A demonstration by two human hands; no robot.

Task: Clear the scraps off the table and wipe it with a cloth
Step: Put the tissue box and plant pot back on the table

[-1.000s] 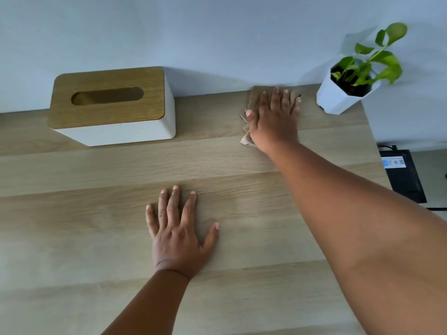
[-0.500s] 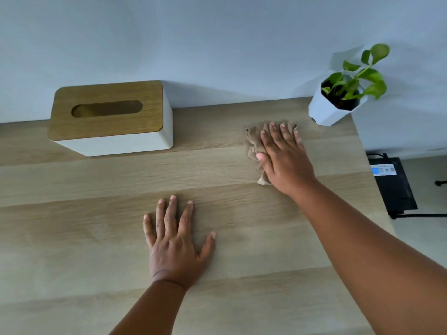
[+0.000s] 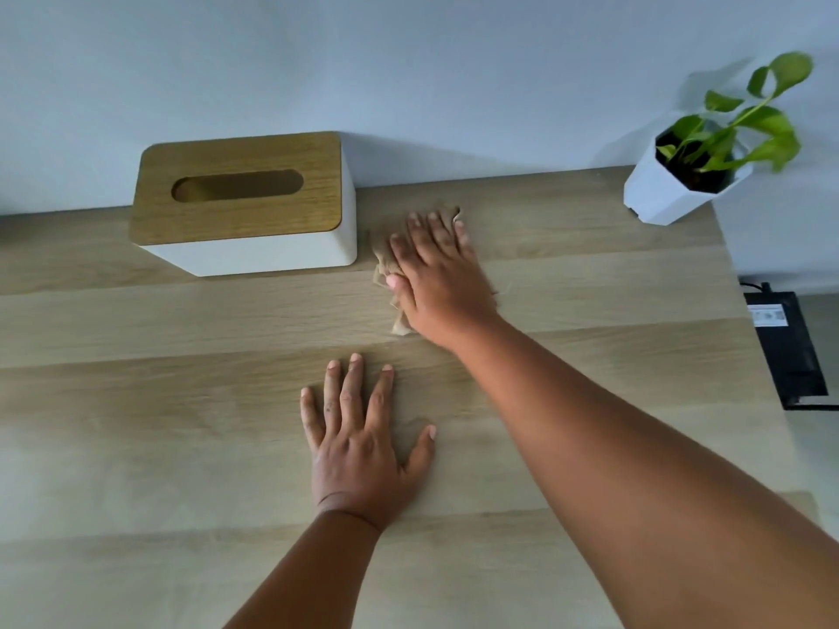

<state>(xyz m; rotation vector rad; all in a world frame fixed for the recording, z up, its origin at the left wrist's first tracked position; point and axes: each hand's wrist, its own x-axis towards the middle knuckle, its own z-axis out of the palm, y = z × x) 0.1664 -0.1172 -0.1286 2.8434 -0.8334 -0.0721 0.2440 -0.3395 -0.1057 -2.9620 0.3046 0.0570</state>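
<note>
A tan cloth [image 3: 380,261] lies crumpled on the light wooden table [image 3: 136,424], mostly hidden under my right hand [image 3: 438,276]. That hand presses flat on the cloth with straight fingers, just right of the tissue box. My left hand [image 3: 361,442] rests flat on the table nearer to me, fingers spread, holding nothing. No scraps show on the table.
A white tissue box [image 3: 245,206] with a wooden lid stands at the back left against the wall. A white pot with a green plant [image 3: 685,174] sits at the back right corner. A black device [image 3: 790,351] lies on the floor past the table's right edge.
My right hand has slid the cloth leftward across the table, from near the plant pot to beside the tissue box. My left hand has stayed flat in place.
</note>
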